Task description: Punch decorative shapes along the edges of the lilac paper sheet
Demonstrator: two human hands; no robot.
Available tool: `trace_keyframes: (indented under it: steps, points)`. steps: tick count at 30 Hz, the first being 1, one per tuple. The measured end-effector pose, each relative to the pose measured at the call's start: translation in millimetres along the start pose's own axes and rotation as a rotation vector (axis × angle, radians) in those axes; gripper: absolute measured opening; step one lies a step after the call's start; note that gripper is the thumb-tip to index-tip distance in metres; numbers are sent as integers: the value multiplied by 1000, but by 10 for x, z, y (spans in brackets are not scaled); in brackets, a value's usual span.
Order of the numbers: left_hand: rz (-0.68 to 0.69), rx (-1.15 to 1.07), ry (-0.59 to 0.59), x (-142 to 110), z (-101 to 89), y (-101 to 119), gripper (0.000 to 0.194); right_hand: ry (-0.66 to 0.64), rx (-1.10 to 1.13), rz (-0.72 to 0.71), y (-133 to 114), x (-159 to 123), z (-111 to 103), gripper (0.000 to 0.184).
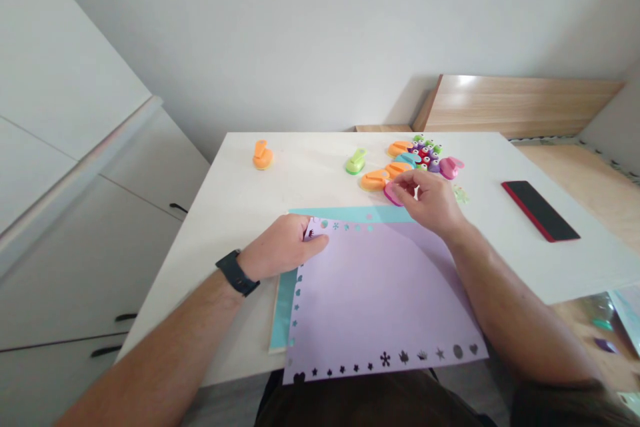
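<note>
Bright, even, daylight-like light fills the view, leaving only soft shadows beneath the right hand on the counter. Glare whitens the wooden panel, the hand blurs slightly, and wide-angle distortion bends the white cabinets at the left edge.

At 3 o'clock, a black smartphone in a red case lies angled on the white surface. At 1 o'clock stands a light wood panel; at 9 o'clock, white cabinets with black handles.
</note>
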State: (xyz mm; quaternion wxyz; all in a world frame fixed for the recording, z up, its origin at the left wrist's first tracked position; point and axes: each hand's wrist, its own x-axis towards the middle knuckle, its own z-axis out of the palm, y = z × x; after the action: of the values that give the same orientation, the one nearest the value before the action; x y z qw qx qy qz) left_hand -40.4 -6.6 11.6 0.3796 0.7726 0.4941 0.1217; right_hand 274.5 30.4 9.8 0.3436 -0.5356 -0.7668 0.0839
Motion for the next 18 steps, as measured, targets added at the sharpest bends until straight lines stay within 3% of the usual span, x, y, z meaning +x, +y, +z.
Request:
trace_keyframes:
  steps: [3,6,18]
  points:
    - [-13,-26,5,-7,-12,32,27,-280,-66,-164,-103,-81,71,17]
    - [-18,-33,7,-12,-21,56,26,-431,-155,-218,-156,-127,162,21]
    - [-27,-25,-1,-12,-20,59,26,-458,-202,-191,-178,-127,251,21]
